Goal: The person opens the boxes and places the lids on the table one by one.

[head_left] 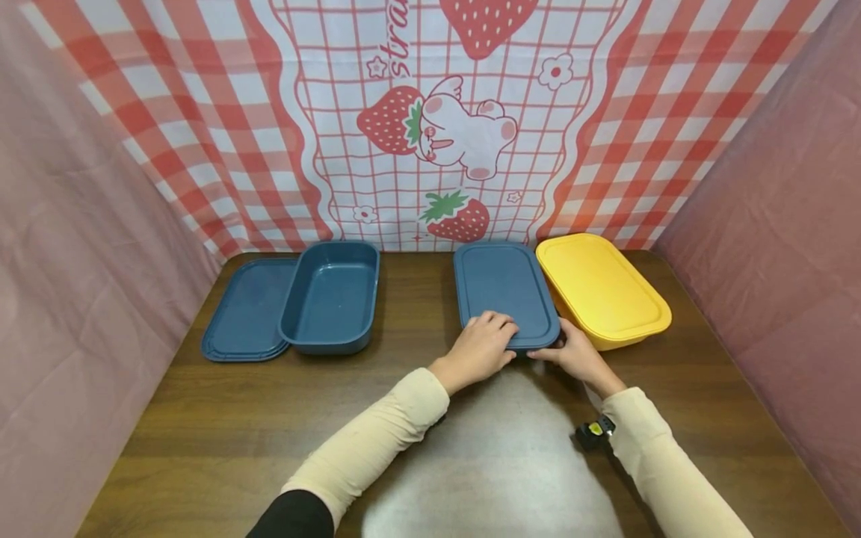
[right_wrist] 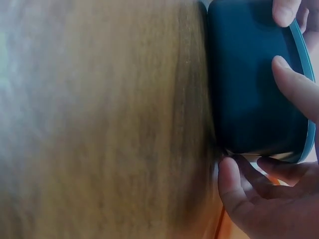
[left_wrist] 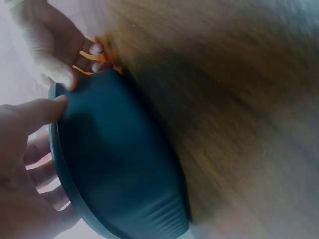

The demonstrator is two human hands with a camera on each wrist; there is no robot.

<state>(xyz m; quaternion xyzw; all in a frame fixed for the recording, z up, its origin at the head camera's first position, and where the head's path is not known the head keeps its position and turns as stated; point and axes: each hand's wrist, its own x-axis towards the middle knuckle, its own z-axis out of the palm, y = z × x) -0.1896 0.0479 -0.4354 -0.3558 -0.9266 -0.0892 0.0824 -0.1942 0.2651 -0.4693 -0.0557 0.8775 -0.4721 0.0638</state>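
A blue rectangular food container (head_left: 501, 280) stands on the table with its blue lid on. My left hand (head_left: 479, 345) grips its front edge, the fingers lying over the lid and the thumb against the front wall (left_wrist: 109, 149), as the left wrist view shows. At the front right corner, my right hand (head_left: 578, 357) holds the container. Its thumb is on the front wall (right_wrist: 249, 89) and its fingers are along the right side in the right wrist view. The inside of the container is hidden by the lid.
A yellow lidded container (head_left: 605, 288) stands close on the right. Further left are an uncovered blue container (head_left: 332, 299) and a loose blue lid (head_left: 245, 310) beside it. Strawberry-print cloth (head_left: 464, 142) hangs behind the wooden table (head_left: 235, 441), with pink cloth at both sides.
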